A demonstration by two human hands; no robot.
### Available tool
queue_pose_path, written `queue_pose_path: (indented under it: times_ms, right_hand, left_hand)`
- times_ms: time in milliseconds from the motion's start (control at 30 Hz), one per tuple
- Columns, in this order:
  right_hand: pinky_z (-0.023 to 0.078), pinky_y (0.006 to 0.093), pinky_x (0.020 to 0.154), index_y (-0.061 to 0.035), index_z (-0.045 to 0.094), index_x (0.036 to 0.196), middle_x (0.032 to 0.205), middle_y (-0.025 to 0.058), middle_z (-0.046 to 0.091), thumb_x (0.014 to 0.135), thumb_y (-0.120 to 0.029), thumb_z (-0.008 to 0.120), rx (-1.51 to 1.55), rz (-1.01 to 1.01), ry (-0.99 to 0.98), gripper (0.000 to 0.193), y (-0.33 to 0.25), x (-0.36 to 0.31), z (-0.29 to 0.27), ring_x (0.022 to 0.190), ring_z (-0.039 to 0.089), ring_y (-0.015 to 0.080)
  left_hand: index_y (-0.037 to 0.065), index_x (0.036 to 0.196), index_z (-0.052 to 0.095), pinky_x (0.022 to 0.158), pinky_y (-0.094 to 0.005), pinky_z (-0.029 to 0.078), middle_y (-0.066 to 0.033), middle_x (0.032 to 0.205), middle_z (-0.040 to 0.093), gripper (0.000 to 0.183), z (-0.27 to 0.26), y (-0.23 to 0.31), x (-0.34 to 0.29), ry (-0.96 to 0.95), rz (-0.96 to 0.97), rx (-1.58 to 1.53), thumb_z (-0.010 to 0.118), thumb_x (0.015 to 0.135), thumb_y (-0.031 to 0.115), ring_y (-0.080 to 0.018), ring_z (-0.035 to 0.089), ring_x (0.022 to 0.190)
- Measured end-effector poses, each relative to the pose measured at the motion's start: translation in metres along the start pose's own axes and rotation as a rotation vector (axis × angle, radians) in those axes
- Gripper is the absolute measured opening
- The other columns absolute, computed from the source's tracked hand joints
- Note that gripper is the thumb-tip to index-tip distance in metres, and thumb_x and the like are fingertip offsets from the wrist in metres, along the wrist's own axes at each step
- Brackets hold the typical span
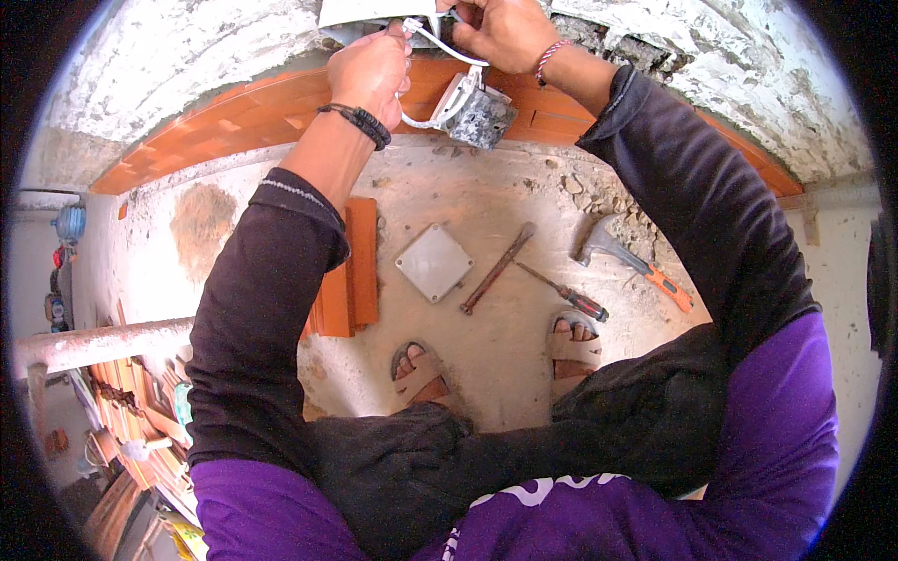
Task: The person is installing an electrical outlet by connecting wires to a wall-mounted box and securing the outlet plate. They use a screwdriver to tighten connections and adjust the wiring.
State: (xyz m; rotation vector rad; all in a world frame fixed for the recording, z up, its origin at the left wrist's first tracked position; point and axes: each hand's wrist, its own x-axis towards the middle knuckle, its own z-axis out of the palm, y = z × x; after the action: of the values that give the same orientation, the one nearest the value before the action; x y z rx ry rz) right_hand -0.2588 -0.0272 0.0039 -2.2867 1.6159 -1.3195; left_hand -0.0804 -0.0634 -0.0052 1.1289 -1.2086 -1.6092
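At the wall, a white box [369, 13] shows at the top edge of the head view, cut off by the frame. My left hand [368, 71] is closed just under it, fingers pinched on a white cable [447, 47]. To its right, my right hand [508, 35] bends its fingers at the box's right side; what they grip is mostly hidden by the hand. Below and between both hands hangs a round white-and-grey fitting [475, 110], smeared with plaster, with the cable looping to it.
On the dusty floor lie a square grey cover plate [434, 263], a rusty chisel-like bar [498, 268], a screwdriver [567, 292] and a claw hammer [636, 264]. Orange tiles [348, 271] are stacked at the left. Rubble [585, 194] lies near the wall, and a pale pipe [112, 341] crosses the left side.
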Motion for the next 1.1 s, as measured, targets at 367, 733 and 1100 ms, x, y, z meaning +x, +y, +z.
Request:
queue_pose_path:
  times_ms: [367,733,1100]
  right_hand:
    - [0.048,0.044,0.067,-0.0038,0.062,0.084,0.075,0.0179,0.06,0.079,-0.007,0.062,-0.067,-0.164,0.049,0.006,0.0,0.003,0.001,0.074,0.06,0.0381]
    - [0.047,0.0463,0.069,-0.002,0.06,0.084,0.078,0.0192,0.058,0.08,-0.003,0.062,-0.072,-0.25,0.084,0.005,0.004,-0.001,0.005,0.076,0.058,0.04]
    - [0.046,0.0467,0.068,-0.0015,0.057,0.084,0.078,0.0202,0.057,0.081,-0.006,0.061,-0.085,-0.217,0.103,0.006,0.005,-0.001,0.007,0.076,0.057,0.041]
  left_hand:
    - [0.004,0.101,0.064,0.049,-0.0235,0.034,-0.0006,0.081,0.059,0.017,-0.004,-0.012,0.004,-0.013,0.019,0.062,0.058,0.098,0.02,-0.0075,0.046,0.06]
    - [0.001,0.095,0.063,0.045,-0.0224,0.036,-0.0039,0.071,0.061,0.009,0.019,-0.019,-0.008,0.188,0.331,0.175,0.06,0.088,0.006,-0.0084,0.05,0.055]
    - [0.006,0.101,0.066,0.044,-0.0242,0.033,0.0007,0.069,0.055,0.017,0.009,-0.015,0.004,0.006,0.123,0.1,0.056,0.088,0.006,-0.0071,0.045,0.054]
